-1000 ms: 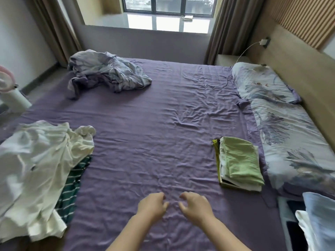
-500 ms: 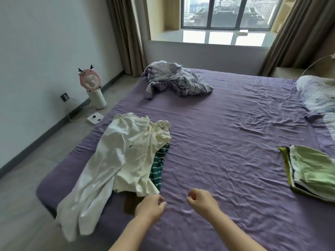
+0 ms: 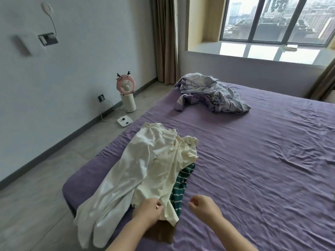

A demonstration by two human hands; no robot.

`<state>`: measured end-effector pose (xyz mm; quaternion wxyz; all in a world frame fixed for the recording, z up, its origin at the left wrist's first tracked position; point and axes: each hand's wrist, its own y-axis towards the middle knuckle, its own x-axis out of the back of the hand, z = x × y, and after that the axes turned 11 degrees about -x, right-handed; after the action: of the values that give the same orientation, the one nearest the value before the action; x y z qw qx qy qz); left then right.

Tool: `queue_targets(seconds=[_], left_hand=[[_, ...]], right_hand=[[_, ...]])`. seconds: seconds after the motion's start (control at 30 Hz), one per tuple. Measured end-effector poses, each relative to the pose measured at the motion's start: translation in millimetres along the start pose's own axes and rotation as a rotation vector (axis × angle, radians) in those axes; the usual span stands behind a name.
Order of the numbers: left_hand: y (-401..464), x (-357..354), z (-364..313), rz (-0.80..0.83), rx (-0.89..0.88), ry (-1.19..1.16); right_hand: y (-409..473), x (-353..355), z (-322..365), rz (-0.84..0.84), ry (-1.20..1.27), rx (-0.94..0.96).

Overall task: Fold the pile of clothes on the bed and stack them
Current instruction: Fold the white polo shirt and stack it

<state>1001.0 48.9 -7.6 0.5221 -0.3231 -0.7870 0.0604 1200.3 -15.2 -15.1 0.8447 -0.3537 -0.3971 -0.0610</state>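
A pile of unfolded clothes lies at the near left corner of the purple bed. On top is a white garment hanging over the bed's edge, with a cream garment beside it. A green striped garment and a brown one peek out underneath. My left hand pinches the lower edge of the cream garment. My right hand hovers just right of the pile with loosely curled fingers and holds nothing. The folded stack is out of view.
A crumpled lilac blanket lies at the far side of the bed. On the floor to the left stand a pink-and-white fan and a small white device with cables. The window sill runs behind the bed.
My view has swung left, so the folded green stack has left the frame. My left hand has reached the pile and taken hold of the cream garment's edge.
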Motion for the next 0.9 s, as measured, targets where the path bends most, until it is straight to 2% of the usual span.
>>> queue_targets(seconds=[0.3, 0.63, 0.8, 0.9], left_hand=[[88, 25, 0, 0.048, 0.008, -0.031], [261, 69, 52, 0.091, 0.0, -0.052], [341, 40, 59, 0.142, -0.019, -0.084], [374, 10, 55, 0.165, -0.04, -0.064]], right_hand=[[102, 19, 14, 0.088, 0.02, -0.087], [258, 2, 92, 0.159, 0.051, -0.124], [336, -1, 93, -0.015, 0.125, -0.215], [379, -6, 80, -0.132, 0.068, -0.246]])
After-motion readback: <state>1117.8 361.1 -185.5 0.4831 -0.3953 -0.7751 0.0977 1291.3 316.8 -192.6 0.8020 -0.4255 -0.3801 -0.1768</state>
